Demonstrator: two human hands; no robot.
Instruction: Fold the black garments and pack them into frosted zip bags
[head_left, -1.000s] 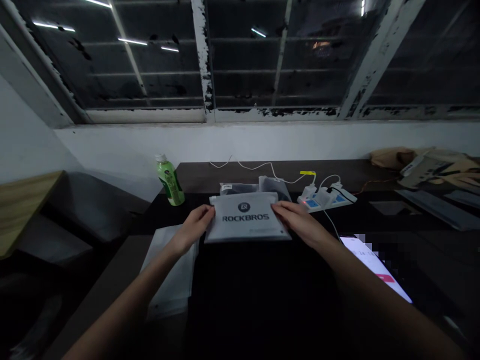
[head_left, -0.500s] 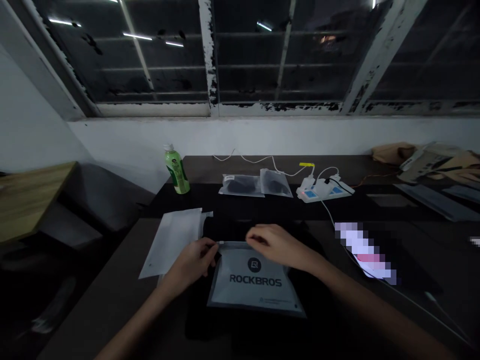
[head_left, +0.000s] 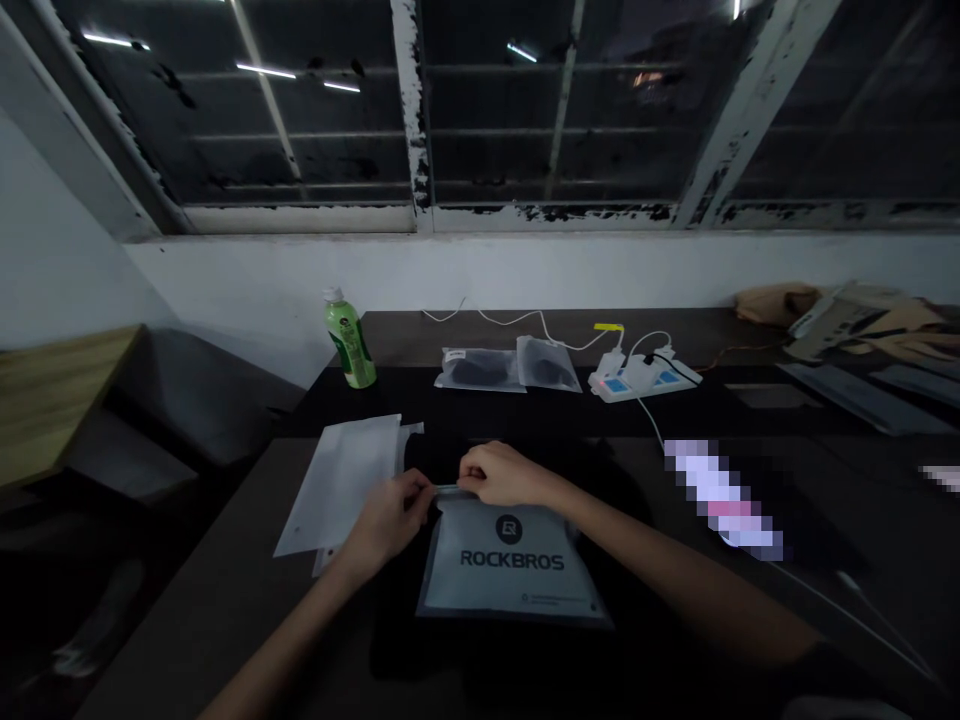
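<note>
A frosted zip bag printed ROCKBROS lies on dark cloth in front of me. At the left end of its top edge, my left hand is closed in a pinch on the corner. My right hand pinches the same top edge a short way to the right; its fingertips hide the zip slider, if it is there. To the left of the bag, flat frosted bags lie in a small stack, partly behind my left forearm.
A green bottle stands at the back left. Filled frosted bags lie near a white power strip with plugs and cables. A phone with a blurred screen lies at right, a cable beside it. Brown paper packaging sits far right.
My right hand has slid left along the bag's top edge, closer to my left hand. The left hand keeps its pinch on the corner. The view has shifted slightly.
</note>
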